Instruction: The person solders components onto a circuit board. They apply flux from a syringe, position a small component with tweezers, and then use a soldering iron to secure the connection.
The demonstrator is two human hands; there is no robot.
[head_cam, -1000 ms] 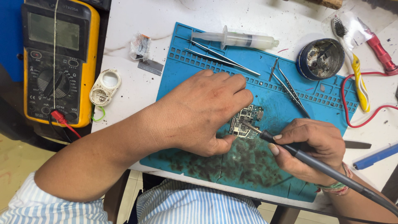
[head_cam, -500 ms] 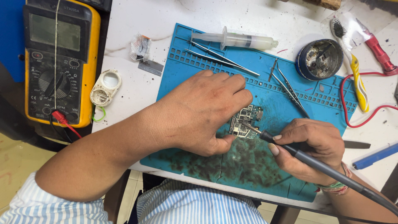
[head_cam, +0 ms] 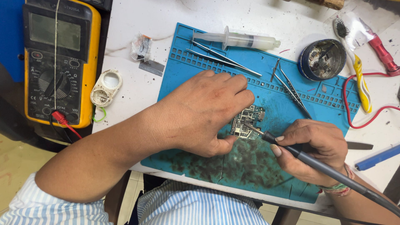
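Right hand [head_cam: 310, 148] at five o'clock, grip closed around soldering iron [head_cam: 321, 166], tip touching circuit board [head_cam: 246, 121] mid-mat, left hand [head_cam: 204, 112] pressing flat on board's left edge, grip holding it; tweezers [head_cam: 223, 58] at twelve o'clock.

Electronics repair workshop. Indicated by: blue soldering mat [head_cam: 266, 75] on white worktop [head_cam: 137, 25], yellow multimeter [head_cam: 58, 62], soldering iron [head_cam: 316, 164] at small circuit board [head_cam: 246, 121], tweezers [head_cam: 225, 58], syringe of paste [head_cam: 241, 40], tin of tip cleaner [head_cam: 322, 59].
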